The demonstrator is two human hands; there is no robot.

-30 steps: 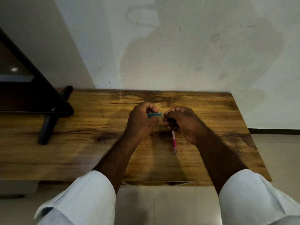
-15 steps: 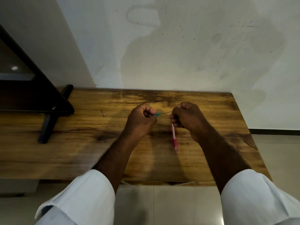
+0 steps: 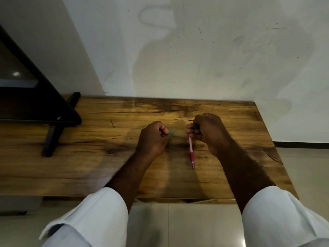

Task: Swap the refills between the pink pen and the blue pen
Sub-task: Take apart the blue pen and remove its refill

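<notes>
The left hand [image 3: 153, 138] is curling into a near fist above the wooden table [image 3: 89, 157], pinching a blurred blue-green piece [image 3: 171, 134] that I take to be part of the blue pen; how much of it the hand is hiding I cannot tell. Just right of it, the pink pen [image 3: 191, 152] is lying on the table between the two forearms, its long axis running away from the person and its tip pointing back toward them. The right hand [image 3: 207, 132] is closing around a dark teal piece [image 3: 195, 126], with a thin dark refill [image 3: 183, 119] sticking out leftward from the fist. The right hand is sitting nearer the pink pen, almost over its far end.
</notes>
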